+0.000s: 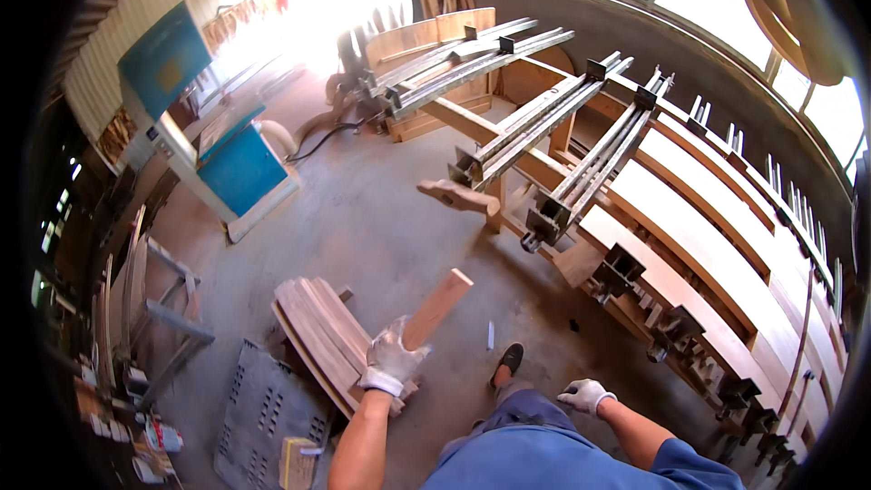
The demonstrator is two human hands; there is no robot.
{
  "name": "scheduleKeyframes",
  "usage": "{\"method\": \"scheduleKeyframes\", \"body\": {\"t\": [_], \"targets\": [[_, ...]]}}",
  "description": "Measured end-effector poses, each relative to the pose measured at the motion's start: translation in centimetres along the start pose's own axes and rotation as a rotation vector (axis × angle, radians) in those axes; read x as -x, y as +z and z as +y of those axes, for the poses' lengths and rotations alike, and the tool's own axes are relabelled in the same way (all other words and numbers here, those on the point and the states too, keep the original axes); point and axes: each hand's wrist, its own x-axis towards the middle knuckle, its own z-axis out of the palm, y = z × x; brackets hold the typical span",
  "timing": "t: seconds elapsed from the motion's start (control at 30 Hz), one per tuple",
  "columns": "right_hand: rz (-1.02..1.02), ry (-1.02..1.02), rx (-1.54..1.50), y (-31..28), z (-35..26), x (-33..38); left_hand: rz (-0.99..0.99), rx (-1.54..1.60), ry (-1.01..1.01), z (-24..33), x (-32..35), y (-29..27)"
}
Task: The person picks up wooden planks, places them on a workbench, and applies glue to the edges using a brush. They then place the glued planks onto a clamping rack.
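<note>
Wooden strip (441,307) in a gloved left hand (394,357)

Clamped between thumb and fingers, the strip lies just right of stacked curved planks (313,313). The right hand (585,396) hangs apart, its grip undeterminable. Right: metal clamps (548,215). Far left: blue machine (243,174).
</note>
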Motion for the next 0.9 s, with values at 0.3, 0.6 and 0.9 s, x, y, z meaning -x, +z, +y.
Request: {"method": "scheduleKeyframes", "body": {"t": [0.3, 0.6, 0.9], "targets": [[-0.063, 0.487, -0.605, -0.5, 4.2, -11.8, 0.029, -0.266, 0.588, 8.7, -19.5, -0.6], [0.269, 0.772, -1.243, -0.9, 0.8, -10.6, -0.251, -0.315, 0.966, 20.4, -37.3, 5.1], [0.428, 0.892, -1.074, 9.3, -8.1, -7.0, -0.669, -0.373, 1.150, 21.6, -46.7, 18.2]]}}
